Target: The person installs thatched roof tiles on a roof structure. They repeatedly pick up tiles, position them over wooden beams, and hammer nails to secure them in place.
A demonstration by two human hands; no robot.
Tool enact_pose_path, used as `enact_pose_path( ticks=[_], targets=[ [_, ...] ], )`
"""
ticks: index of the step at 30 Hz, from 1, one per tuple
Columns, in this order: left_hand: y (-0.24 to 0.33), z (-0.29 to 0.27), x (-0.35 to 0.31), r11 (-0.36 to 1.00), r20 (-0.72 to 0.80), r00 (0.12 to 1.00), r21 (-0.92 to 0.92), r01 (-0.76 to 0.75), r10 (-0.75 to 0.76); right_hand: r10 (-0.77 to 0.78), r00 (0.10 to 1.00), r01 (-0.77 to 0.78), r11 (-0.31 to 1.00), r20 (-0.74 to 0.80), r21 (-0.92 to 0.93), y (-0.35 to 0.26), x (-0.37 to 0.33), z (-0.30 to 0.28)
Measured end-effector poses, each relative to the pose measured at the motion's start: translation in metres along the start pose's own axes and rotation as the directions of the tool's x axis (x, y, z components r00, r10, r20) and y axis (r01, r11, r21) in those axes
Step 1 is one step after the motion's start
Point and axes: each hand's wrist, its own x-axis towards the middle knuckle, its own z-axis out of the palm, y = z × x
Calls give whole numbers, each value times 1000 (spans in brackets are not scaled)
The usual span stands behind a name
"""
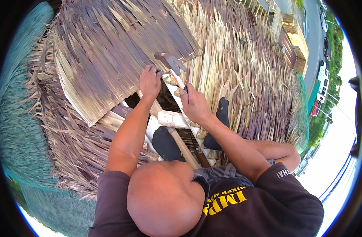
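My right hand (194,104) grips a claw hammer (172,63) by its handle, with the metal head raised above the lower edge of a dried-leaf thatch panel (110,59). Beside the hammer, my left hand (150,81) is closed at that panel edge. Its fingertips are pinched together, and what they hold is too small to make out. Under both hands lies a gap in the thatch, where pale wooden battens (171,119) cross over dark openings. My feet, in dark socks, rest around this gap, the left foot (166,145) on the frame and the right foot (222,114) against the thatch.
Loose layered thatch (244,79) slopes away to the right. Green netting (23,118) covers the roof's left side, and more netting (302,108) hangs at the right edge. Beyond stand a wooden structure (298,43) and a road (313,35) with parked vehicles.
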Motion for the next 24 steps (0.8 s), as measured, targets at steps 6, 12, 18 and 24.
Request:
enact_pose_path(
  ticks=[6, 12, 18, 24],
  targets=[
    [2, 0, -2, 999, 8, 1000, 30, -17, 17, 91, 996, -90, 993, 6, -74, -2, 10, 2],
    [3, -2, 1, 998, 55, 998, 60, 4, -7, 205, 978, -202, 977, 40, -62, 6, 15, 14],
    [27, 14, -40, 780, -27, 912, -530, 333, -408, 302, 949, -297, 953, 91, -67, 31, 26, 37],
    [12, 52, -26, -466, 476, 539, -869, 166, -695, 311, 950, -311, 950, 35, -4, 42, 15, 51]
  ],
)
